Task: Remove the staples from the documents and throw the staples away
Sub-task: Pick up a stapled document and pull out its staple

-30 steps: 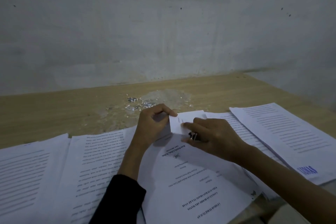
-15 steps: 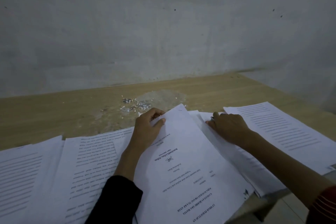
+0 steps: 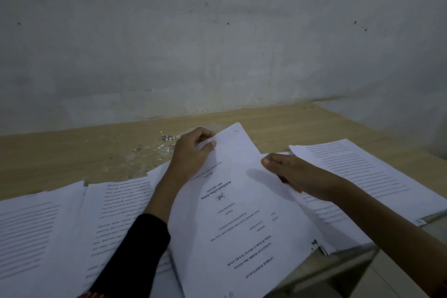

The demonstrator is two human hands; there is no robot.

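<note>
A white printed document (image 3: 242, 213) lies in the middle of the wooden table, its text upside down to me. My left hand (image 3: 191, 155), in a black sleeve, pinches its far left corner, thumb on top, and that corner is lifted off the table. My right hand (image 3: 297, 174) grips the document's right edge with the thumb on the page. A small orange and dark object pokes out under that hand; I cannot tell what it is. Loose pulled staples (image 3: 167, 140) lie in a small heap on the table just beyond my left hand.
More printed stacks lie around: one at the far left (image 3: 26, 232), one beside my left arm (image 3: 116, 205), one at the right (image 3: 358, 172). Bare wooden table (image 3: 72, 152) runs back to a grey wall. The table's front edge (image 3: 338, 264) is at lower right.
The folded corner has been laid flat again. My right hand moved off the corner to the document's right edge, and the far end of the document has risen.
</note>
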